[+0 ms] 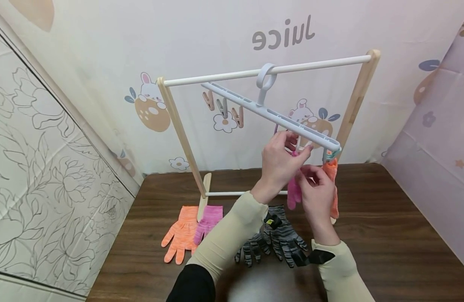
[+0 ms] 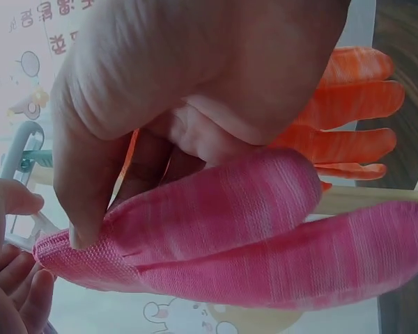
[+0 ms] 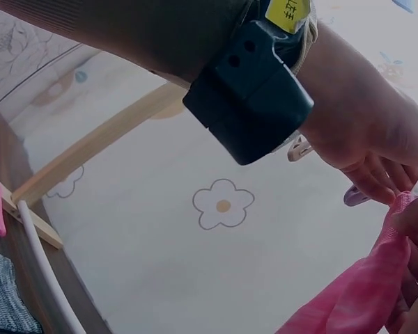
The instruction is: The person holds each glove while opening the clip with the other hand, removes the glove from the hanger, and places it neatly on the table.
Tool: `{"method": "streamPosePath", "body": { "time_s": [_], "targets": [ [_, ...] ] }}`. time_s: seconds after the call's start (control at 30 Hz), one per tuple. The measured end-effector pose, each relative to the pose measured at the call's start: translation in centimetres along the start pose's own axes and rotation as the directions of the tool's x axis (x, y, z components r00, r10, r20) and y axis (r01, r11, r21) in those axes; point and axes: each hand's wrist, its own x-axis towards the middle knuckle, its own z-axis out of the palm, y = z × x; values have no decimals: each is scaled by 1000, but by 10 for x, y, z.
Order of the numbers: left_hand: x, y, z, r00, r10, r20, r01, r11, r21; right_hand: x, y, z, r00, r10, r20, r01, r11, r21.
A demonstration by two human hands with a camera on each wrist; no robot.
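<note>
A pink knit glove (image 1: 293, 195) hangs below the near end of a grey-white clip hanger (image 1: 281, 118). My right hand (image 1: 317, 197) pinches its cuff between thumb and fingers, and in the left wrist view the glove's fingers (image 2: 279, 271) extend away from that grip. Just above, my left hand (image 1: 278, 158) pinches a pale clothespin (image 1: 298, 143) right at the cuff's edge. Beside my right hand an orange glove (image 1: 331, 188) dangles from a teal-and-grey clothespin (image 1: 329, 155) at the hanger's end. A purple clothespin (image 3: 355, 197) shows behind my left fingers.
The hanger hooks over the top bar (image 1: 322, 65) of a wooden stand. Several clothespins (image 1: 222, 108) hang along its far half. On the table (image 1: 397, 235) lie another orange glove (image 1: 182, 235), another pink glove (image 1: 209, 221) and striped grey gloves (image 1: 282, 235) beneath my forearms.
</note>
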Motion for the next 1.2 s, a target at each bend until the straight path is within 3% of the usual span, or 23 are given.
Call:
{"method": "streamPosePath", "body": {
  "time_s": [0.4,0.7,0.93,1.2],
  "targets": [
    [0,-1,-1,998,53,-27,-52,998,47,1,-8,-6,997,-65,-43,63,996,-66],
    [1,-1,-2,994,107,-22,-105,991,89,-11,-44,-4,994,-100,-49,91,983,-162],
    [2,-1,-2,990,141,-12,-138,984,115,-3,-15,-8,995,-73,-66,59,980,-190],
    [3,-1,-1,989,147,-16,-145,985,92,-4,-10,-10,997,-52,-60,40,981,-190]
  ]
}}
